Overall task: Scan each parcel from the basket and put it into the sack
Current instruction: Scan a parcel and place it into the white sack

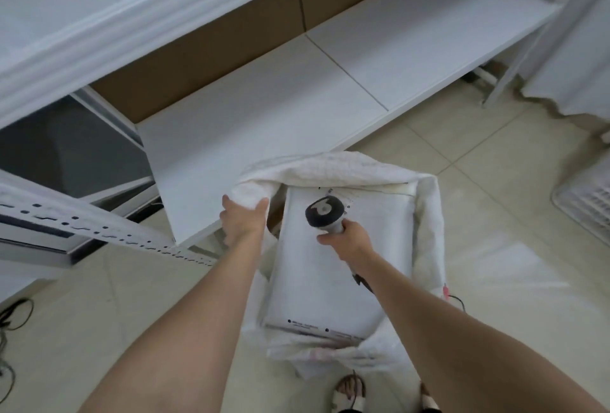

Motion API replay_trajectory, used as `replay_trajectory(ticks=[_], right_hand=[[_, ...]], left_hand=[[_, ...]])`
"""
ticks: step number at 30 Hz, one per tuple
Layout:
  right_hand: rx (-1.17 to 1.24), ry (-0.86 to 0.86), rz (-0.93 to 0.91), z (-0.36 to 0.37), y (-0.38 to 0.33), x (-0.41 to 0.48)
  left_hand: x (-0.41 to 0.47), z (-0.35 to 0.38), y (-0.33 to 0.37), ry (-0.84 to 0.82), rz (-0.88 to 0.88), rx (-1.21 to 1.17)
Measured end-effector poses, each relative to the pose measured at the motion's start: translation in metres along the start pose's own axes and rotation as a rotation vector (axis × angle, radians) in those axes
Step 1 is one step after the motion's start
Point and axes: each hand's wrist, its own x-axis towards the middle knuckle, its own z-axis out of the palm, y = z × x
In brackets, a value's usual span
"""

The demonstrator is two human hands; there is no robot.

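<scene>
One parcel [343,264] lay flat inside the open sack [330,168]. It was a smooth white mailer, rectangular with soft edges, and carried small dark print near its top and along its lower seam. The sack around it was coarse woven white cloth with a rolled, crumpled rim, and it stood on the floor [495,214] against the corner of a low white shelf [297,99]. The left hand [242,219] gripped the sack's rim at the far left with its fingers curled over the fold, holding the mouth wide. The right hand [346,237] was wrapped round the pale handle of a scanner [323,209]. The scanner's dark rounded head hung over the parcel's upper part, close to the print, though whether it touched the mailer could not be told. By the look of it, this parcel had reached the sack and was being scanned there. A white lattice basket [584,204] showed only at the right edge, well apart from the sack. Its contents were out of view, so how many parcels remained was unclear. The floor was glossy pale tile, and a sandalled foot [351,389] stood just below the sack.
</scene>
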Motion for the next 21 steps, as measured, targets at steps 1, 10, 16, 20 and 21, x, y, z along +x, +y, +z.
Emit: replay_trajectory(ticks=[1,10,16,20,21], right_hand=[[0.018,0.094,0.018,-0.015,0.006,-0.009],[0.005,0.404,0.337,-0.107,0.095,-0.046],[0.410,0.278,0.176,-0.096,0.088,-0.038],[0.418,0.362,-0.035,-0.111,0.012,-0.078],[0.420,0.388,-0.070,-0.121,-0.009,-0.088]], left_hand=[[-0.010,0.002,-0.007,-0.001,-0.035,0.024],[-0.068,0.018,-0.077,0.057,-0.257,0.171],[-0.065,0.004,-0.081,0.062,-0.101,0.185],[-0.087,-0.049,-0.019,0.163,0.065,0.048],[-0.090,-0.067,-0.004,0.201,0.081,-0.004]])
